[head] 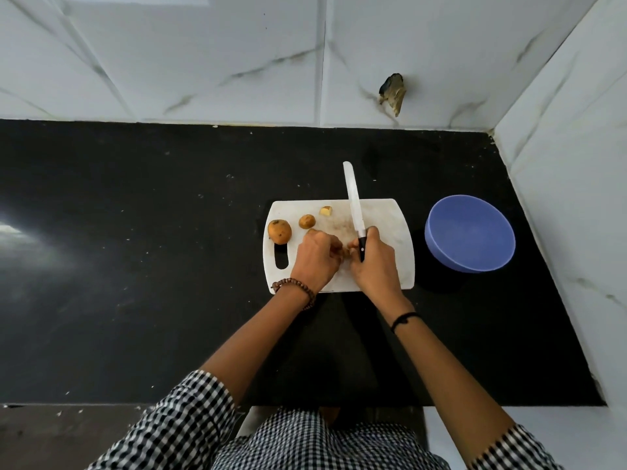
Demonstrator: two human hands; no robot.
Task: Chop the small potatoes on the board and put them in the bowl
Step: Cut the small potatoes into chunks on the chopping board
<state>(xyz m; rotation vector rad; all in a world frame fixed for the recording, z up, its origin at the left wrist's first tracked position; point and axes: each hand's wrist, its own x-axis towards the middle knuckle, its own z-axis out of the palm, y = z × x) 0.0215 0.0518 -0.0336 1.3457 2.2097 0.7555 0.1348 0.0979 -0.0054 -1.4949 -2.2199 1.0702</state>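
A white chopping board [386, 218] lies on the black counter. On its left part sit a larger whole potato [279, 232], a smaller potato [307, 221] and a cut piece [326, 211]. My left hand [317, 257] curls over potato pieces near the board's middle; the pieces are mostly hidden under my fingers. My right hand [373, 262] grips the black handle of a white-bladed knife [353, 198], whose blade points away from me across the board's far edge. An empty blue bowl [470, 237] stands to the right of the board.
The black counter [135, 249] stretches far to the left, with a bright glare patch at its left edge. White marble-tiled walls close the back and the right side, close behind the bowl. A broken hole [393, 93] marks the back wall.
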